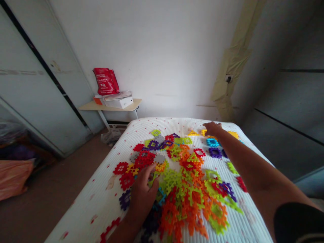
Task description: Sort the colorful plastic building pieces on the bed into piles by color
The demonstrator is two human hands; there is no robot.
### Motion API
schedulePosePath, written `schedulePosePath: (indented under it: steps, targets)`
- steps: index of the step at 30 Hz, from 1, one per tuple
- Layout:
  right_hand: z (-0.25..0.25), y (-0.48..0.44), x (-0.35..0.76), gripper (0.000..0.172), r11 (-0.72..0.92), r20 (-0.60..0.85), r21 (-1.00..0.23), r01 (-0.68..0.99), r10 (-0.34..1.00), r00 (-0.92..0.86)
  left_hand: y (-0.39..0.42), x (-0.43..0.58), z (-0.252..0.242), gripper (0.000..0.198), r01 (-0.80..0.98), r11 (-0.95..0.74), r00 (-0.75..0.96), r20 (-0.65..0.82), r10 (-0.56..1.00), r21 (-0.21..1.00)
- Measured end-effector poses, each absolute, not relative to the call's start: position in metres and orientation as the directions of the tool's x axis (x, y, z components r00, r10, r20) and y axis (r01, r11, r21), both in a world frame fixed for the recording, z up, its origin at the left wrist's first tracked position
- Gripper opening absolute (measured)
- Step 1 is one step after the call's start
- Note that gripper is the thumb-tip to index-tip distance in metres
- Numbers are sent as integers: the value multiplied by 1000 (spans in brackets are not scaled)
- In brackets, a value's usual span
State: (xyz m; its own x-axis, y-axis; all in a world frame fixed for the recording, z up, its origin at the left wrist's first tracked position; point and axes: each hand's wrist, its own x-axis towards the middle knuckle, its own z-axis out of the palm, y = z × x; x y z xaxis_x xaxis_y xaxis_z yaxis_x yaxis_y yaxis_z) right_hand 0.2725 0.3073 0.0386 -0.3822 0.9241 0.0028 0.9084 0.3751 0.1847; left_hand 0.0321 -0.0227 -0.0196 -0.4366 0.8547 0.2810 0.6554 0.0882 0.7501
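Many flat plastic interlocking toy pieces with notched edges lie in a loose pile (172, 179) on the bed's white cover. My left hand (144, 185) rests over the left side of the pile, its thumb and fingers apart and nothing gripped, close to red and yellow pieces. My right hand (213, 128) reaches to the far right part of the bed, fingers bent down on a yellow interlocking piece (204, 132); the hand partly hides it. Left of it lies a yellow triangular piece (193, 133). Nearer to me are a light-blue square piece (212, 138) and a purple square piece (215, 157).
The bed (98, 189) has a ribbed white cover with small red marks. Beyond its left far corner stands a small table (91, 106) bearing a red bag (105, 81) and a white box (121, 102). A wall with a socket (228, 78) rises behind.
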Motion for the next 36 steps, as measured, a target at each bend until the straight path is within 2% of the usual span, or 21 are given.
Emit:
schedulePosePath:
  steps: [2,5,7,9,12,16,22,27,33,36]
  targets:
    - [50,295,267,53,408,64,184,894,903,-425,-16,26,-11,40,821,120,-354,332,874,559]
    - [61,257,258,50,556,166,160,816,799,-578,-4,22,1,38,939,179,-263,277,924,293]
    - [59,219,255,46,687,201,125,716,689,-696,3,23,6,36,962,211,-245,209,947,172]
    - [49,177,255,41,792,225,72,607,580,-783,8,27,7,34,970,219,-235,168,957,108]
    - [26,120,261,32,884,260,-31,467,458,-850,12,32,5,30,976,204,-213,163,963,72]
    - [1,79,272,21,904,274,-114,413,428,-861,15,37,2,24,985,173,-170,197,966,2]
    - [-7,70,273,18,884,296,-94,458,464,-835,15,42,-3,20,989,134,-114,245,963,-68]
    - [-4,68,269,14,875,298,-61,480,475,-828,15,42,-8,22,991,121,-105,243,964,-49]
    - [-5,65,271,16,872,299,-52,486,478,-826,16,38,-16,39,994,102,-89,265,960,-39]
    - [-7,65,271,15,872,308,-45,488,477,-823,16,35,-20,35,997,73,-60,296,953,-33]
